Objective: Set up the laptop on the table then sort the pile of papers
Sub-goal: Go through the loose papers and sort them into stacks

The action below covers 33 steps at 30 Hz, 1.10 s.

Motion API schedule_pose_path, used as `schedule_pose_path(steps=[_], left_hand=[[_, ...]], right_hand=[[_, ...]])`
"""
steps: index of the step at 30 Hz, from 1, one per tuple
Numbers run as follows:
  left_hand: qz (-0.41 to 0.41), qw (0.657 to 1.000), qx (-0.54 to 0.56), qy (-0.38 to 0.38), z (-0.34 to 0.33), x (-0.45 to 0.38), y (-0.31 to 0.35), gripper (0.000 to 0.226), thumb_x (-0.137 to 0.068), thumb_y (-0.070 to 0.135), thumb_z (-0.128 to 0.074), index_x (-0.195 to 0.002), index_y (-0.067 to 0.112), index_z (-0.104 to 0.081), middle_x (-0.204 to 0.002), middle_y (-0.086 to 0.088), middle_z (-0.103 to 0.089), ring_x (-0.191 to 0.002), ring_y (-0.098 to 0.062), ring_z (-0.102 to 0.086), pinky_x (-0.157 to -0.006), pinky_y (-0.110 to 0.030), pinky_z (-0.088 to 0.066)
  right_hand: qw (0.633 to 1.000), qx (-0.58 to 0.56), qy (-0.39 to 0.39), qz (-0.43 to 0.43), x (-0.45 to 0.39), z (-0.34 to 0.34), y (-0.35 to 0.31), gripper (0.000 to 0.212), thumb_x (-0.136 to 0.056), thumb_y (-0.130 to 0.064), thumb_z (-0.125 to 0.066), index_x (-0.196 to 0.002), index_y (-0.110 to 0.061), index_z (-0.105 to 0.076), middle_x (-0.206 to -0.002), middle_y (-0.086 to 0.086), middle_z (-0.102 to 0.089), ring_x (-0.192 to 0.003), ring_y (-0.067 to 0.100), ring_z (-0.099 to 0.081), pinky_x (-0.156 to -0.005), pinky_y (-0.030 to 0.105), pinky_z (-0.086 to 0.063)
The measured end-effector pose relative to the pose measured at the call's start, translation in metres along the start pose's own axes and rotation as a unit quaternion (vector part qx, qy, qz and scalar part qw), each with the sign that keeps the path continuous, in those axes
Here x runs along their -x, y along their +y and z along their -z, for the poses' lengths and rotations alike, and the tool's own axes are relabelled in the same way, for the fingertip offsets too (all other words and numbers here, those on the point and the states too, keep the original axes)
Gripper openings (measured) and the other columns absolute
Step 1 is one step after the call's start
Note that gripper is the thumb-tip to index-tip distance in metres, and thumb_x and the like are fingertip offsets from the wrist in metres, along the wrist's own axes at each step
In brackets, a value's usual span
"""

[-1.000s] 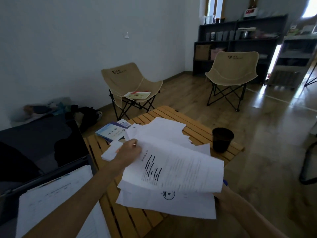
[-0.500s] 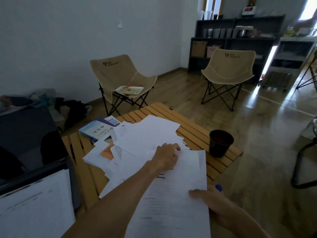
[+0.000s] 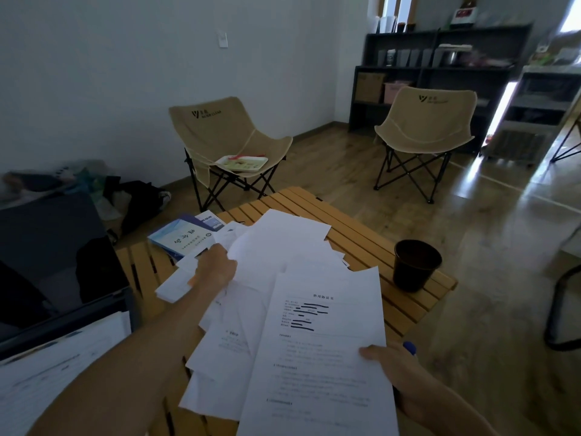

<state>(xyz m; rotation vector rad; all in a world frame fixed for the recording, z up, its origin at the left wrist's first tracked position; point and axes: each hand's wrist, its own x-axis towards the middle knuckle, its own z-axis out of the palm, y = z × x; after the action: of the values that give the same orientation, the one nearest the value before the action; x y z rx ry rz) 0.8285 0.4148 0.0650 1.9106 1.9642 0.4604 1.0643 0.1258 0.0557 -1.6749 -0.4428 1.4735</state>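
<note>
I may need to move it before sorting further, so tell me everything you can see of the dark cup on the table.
The dark cup is a plain, tapered, handleless tumbler, black or very dark brown, material unclear. It stands upright and open-topped near the far right edge of the slatted wooden table; its inside is too dark to judge. Neither hand nor the papers touch it.

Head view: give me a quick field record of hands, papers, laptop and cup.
left hand: gripping sheets in the paper pile
right hand: holding the printed sheet by its right edge
laptop: open, screen dark, at left
table: wooden slats, papers spread over it
black cup: upright, right of the papers
</note>
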Motion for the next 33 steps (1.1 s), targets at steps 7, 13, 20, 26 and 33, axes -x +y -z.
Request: schedule_pose_path(steps=[7,13,20,26,33], left_hand=[[-0.418,0.89,0.067,0.171,0.044,0.134,0.045,0.02,-0.095,0.018,-0.054,-0.113,0.012,-0.061,-0.109,-0.001,-0.067,-0.097,-0.012,-0.062,-0.091,-0.026,-0.05],[-0.447,0.886,-0.127,-0.014,-0.022,0.254,0.036,0.035,-0.084,0.032,-0.044,-0.113,0.021,-0.06,-0.122,0.002,-0.067,-0.121,-0.022,-0.06,-0.107,-0.059,-0.03],[-0.379,0.905,-0.005,-0.195,-0.015,0.274,0.041,0.024,-0.099,0.041,-0.043,-0.11,0.023,-0.052,-0.123,0.005,-0.058,-0.109,-0.012,-0.054,-0.1,-0.027,-0.043],[-0.337,0.923,0.12,-0.14,-0.001,0.199,0.035,0.035,-0.089,0.057,-0.048,-0.095,0.024,-0.06,-0.099,0.008,-0.068,-0.092,-0.011,-0.063,-0.083,-0.036,-0.052],[-0.044,0.996,-0.02,-0.073,-0.024,0.062,0.032,0.057,-0.087,0.051,-0.063,-0.122,0.007,-0.051,-0.126,-0.014,-0.054,-0.115,-0.03,-0.053,-0.095,-0.04,-0.049]], right_hand=[[0.999,0.024,0.017,0.018,0.008,-0.006,-0.004,0.016,-0.103,-0.012,-0.05,-0.112,-0.008,-0.063,-0.095,0.014,-0.078,-0.09,0.037,-0.074,-0.092,0.053,-0.055],[0.993,-0.01,0.088,0.074,0.02,-0.021,-0.011,0.035,-0.103,-0.05,-0.042,-0.101,-0.02,-0.061,-0.098,0.007,-0.071,-0.088,0.025,-0.069,-0.093,0.045,-0.053],[0.995,0.006,0.032,0.093,0.021,-0.019,0.0,0.007,-0.099,-0.02,-0.058,-0.102,-0.018,-0.064,-0.113,0.011,-0.072,-0.099,0.03,-0.071,-0.091,0.048,-0.057],[0.996,0.017,-0.025,0.083,0.014,-0.004,0.001,0.028,-0.097,0.004,-0.051,-0.118,-0.011,-0.063,-0.11,0.009,-0.075,-0.099,0.031,-0.073,-0.088,0.048,-0.057],[0.993,0.017,-0.115,0.028,0.005,0.027,0.001,0.042,-0.094,0.007,-0.052,-0.13,-0.014,-0.056,-0.121,0.015,-0.071,-0.11,0.039,-0.068,-0.103,0.061,-0.047]])
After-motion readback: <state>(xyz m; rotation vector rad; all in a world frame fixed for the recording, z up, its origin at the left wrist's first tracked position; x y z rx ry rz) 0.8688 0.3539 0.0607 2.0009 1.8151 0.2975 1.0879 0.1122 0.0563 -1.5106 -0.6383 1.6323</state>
